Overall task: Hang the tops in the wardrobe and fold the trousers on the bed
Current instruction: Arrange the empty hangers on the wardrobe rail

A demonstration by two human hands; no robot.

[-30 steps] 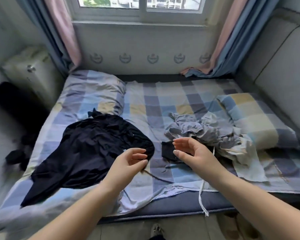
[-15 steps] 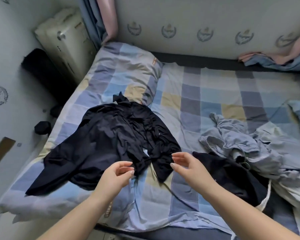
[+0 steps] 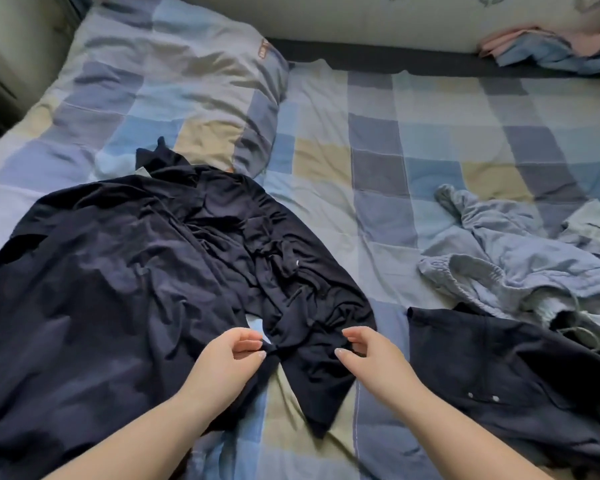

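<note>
Your left hand (image 3: 227,355) and right hand (image 3: 368,355) hover half-curled, holding nothing, at the crumpled middle of the navy garment (image 3: 136,271) near the bed's (image 3: 326,133) front edge; it looks thin, limp, light. Pinch a hem or waistband, not the bunched folds.

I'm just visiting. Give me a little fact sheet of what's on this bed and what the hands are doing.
surface: bed with checked sheet
pillow: far left
dark garment: spread out crumpled at left
light blue clothes: heaped at right
second dark garment: near right
left hand: fingers curled at the dark garment's edge
right hand: curled fingers touching the same garment
</note>
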